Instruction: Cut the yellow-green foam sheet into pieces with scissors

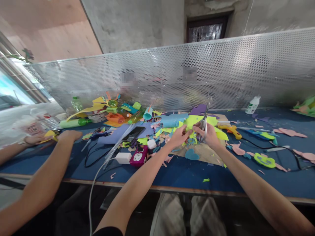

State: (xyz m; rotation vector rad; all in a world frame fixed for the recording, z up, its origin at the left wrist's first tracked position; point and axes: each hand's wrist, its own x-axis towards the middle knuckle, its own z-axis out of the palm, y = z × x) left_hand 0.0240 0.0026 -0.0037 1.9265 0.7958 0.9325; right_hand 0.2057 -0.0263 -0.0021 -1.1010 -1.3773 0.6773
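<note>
Near the middle of the table, my left hand has its fingers closed at the edge of some bright yellow-green paper, and appears to pinch a piece of it. My right hand is closed around the handles of metal scissors, whose blades point up and away from me. The fingertips of both hands are close together. Beneath them lies a brown sheet with a blue paper cutout on it. Purple paper sticks out behind the yellow-green paper.
Left are a phone, a magenta box, a white adapter, paper scraps and bottles. Right are a yellow glue gun, a white bottle and cutouts. A perforated metal screen stands behind. Another person's hands work at far left.
</note>
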